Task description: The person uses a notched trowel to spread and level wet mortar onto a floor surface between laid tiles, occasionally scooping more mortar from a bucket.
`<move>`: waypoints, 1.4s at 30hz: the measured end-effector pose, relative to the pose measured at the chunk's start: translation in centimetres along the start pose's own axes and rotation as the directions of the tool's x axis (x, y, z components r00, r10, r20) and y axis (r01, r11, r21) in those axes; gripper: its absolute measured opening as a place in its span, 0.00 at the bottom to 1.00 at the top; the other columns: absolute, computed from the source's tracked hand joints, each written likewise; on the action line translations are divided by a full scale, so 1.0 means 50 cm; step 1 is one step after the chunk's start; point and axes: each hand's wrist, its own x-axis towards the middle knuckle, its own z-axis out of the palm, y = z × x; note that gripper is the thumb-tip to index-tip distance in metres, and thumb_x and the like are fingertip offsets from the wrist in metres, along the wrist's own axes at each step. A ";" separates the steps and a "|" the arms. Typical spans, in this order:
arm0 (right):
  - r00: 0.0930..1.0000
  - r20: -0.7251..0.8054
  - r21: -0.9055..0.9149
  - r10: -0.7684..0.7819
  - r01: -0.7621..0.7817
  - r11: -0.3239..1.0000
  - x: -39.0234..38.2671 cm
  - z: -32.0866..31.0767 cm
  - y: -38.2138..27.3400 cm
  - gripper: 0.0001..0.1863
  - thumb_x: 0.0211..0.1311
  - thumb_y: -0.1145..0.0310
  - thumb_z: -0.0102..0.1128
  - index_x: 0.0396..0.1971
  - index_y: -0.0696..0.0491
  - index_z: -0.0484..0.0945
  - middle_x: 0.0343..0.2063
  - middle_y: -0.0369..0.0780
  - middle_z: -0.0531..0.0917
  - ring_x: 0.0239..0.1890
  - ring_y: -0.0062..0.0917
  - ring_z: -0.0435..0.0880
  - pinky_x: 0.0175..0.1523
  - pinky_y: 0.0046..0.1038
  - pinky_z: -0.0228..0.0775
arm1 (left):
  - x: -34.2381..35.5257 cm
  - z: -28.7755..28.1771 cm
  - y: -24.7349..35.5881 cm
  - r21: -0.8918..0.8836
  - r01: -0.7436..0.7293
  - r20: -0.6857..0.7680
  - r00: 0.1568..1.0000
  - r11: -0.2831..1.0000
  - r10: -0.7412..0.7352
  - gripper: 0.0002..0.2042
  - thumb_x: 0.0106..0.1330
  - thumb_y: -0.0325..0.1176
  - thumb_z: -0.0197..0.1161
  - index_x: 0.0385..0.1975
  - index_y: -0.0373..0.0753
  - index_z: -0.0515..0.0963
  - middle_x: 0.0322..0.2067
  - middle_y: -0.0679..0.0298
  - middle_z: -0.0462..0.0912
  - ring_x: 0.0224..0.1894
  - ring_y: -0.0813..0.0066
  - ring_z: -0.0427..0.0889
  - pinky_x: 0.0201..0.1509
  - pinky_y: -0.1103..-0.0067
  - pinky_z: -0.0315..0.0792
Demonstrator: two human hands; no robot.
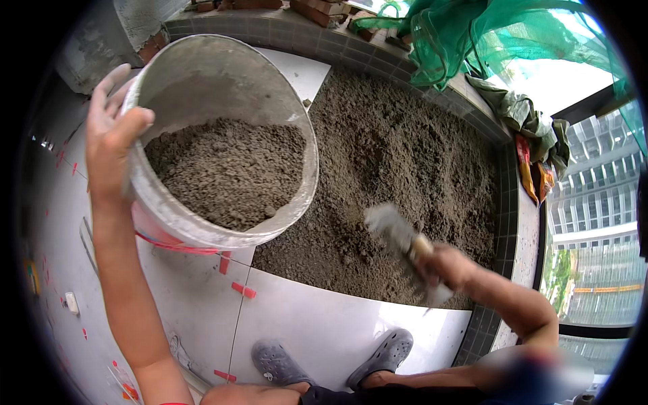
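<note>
My left hand (111, 138) grips the left rim of a large whitish bucket (209, 71), thumb over the edge. The bucket is tilted toward me, with its mouth in view. Loose grey-brown mortar mix (226, 169) fills its lower part. My right hand (447, 266) is closed round the handle of a trowel (390, 226), blurred by motion. The trowel is over a bed of the same crumbly mix (412, 142), spread on the floor beside the bucket. Whether its blade touches the mix, I cannot tell.
White floor tiles (304, 304) with red spacer clips (244, 290) border the mix, and my clogs (385, 354) stand on them. Dark small tiles line a low ledge. Green netting (466, 40), bricks (320, 10) and cloth (523, 111) lie along it by the window.
</note>
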 end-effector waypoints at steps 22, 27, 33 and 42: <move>0.841 -0.407 0.608 -0.357 0.541 0.581 0.393 0.235 0.038 0.06 0.59 0.73 0.54 0.34 0.54 0.67 0.19 0.33 0.69 0.14 0.16 0.65 0.17 0.23 0.58 | -0.007 -0.034 -0.027 -0.116 -0.004 0.028 1.000 0.993 0.007 0.37 0.51 0.32 0.59 0.63 0.28 0.56 0.56 0.47 0.69 0.59 0.63 0.70 0.65 0.72 0.61; 0.782 -0.454 0.390 -0.427 0.605 0.694 0.261 0.163 -0.020 0.07 0.59 0.73 0.53 0.36 0.57 0.68 0.19 0.33 0.70 0.14 0.16 0.67 0.18 0.22 0.64 | -0.014 -0.026 -0.018 -0.119 -0.027 -0.011 1.000 0.993 0.026 0.37 0.48 0.28 0.59 0.62 0.27 0.57 0.55 0.46 0.69 0.57 0.65 0.71 0.65 0.74 0.59; 0.478 -0.428 -0.452 -0.767 0.622 0.639 0.022 0.183 -0.191 0.17 0.59 0.65 0.57 0.42 0.61 0.68 0.25 0.45 0.80 0.24 0.29 0.81 0.28 0.32 0.75 | -0.009 0.020 0.004 -0.094 -0.022 -0.007 1.000 0.995 0.021 0.36 0.49 0.27 0.58 0.62 0.26 0.57 0.56 0.45 0.67 0.56 0.64 0.72 0.63 0.75 0.63; 0.804 -0.395 -0.007 -0.444 0.481 0.877 0.014 0.005 -0.074 0.15 0.59 0.71 0.57 0.45 0.58 0.67 0.24 0.34 0.73 0.17 0.15 0.70 0.21 0.17 0.67 | -0.007 0.069 0.002 -0.047 -0.044 -0.014 0.999 0.998 0.043 0.33 0.48 0.25 0.59 0.60 0.29 0.64 0.56 0.46 0.68 0.54 0.65 0.73 0.56 0.77 0.67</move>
